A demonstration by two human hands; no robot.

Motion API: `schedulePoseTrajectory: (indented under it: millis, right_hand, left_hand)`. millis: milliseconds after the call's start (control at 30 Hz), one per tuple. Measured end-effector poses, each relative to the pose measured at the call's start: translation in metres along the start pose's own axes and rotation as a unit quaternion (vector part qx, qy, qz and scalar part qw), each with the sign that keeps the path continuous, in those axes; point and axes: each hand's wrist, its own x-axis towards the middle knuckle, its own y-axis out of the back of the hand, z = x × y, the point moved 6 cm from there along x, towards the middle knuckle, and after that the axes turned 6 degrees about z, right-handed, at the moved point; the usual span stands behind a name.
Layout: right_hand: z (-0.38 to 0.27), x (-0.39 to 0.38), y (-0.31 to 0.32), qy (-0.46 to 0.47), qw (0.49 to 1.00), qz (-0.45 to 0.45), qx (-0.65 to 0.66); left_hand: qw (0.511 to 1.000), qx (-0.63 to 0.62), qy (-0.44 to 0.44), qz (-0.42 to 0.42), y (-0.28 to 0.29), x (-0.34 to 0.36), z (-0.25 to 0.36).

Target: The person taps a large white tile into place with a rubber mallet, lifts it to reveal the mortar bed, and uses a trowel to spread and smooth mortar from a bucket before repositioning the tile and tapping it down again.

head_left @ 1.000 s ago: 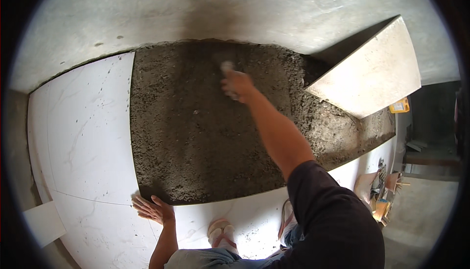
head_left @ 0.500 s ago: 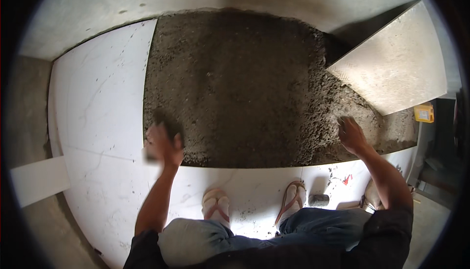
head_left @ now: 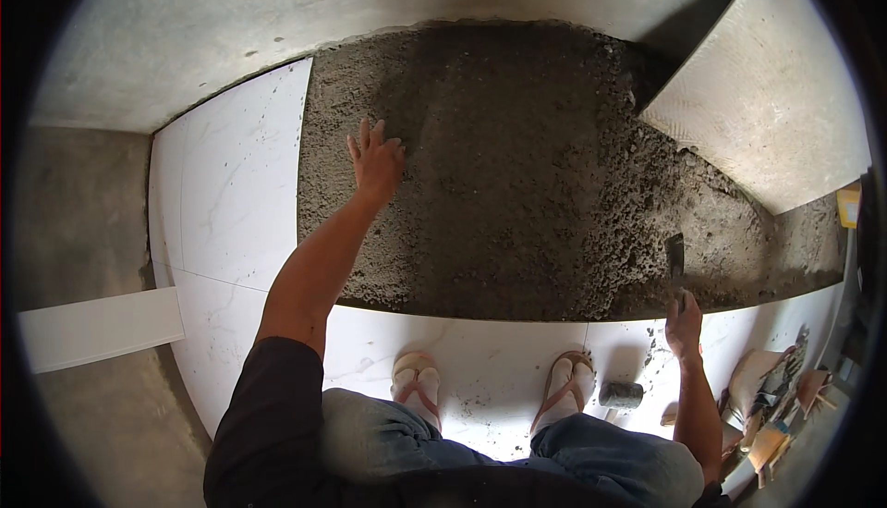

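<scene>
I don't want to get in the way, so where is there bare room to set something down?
The white tile between the left wall and the dark mortar bed holds only small specks. A narrower speckled strip lies open between the sandalled feet. Lower right is crowded: right hand with flat-bladed tool, mallet, heap of gear.

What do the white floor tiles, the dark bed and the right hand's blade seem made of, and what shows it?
White floor tiles: probably glossy ceramic or polished stone; smooth, faintly veined, catching glare.
Dark bed: likely matt mortar or sand mix; grainy, with loose crumbs.
Blade: possibly dull metal; flat and dark, too small to confirm.
</scene>
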Motion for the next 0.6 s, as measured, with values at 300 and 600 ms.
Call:
schedulePoseTrajectory:
  millis: [300, 600]
  right_hand:
    - [0.032, 0.016, 0.034, -0.072, 0.996, 0.038, -0.029]
    - [-0.008, 0.071, 0.041, -0.22, 0.921, -0.023, 0.319]
  left_hand:
    - [0.985, -0.103, 0.124, 0.057, 0.025, 0.009, 0.032]
    - [0.76, -0.611, -0.009, -0.22, 0.027, -0.182, 0.408]
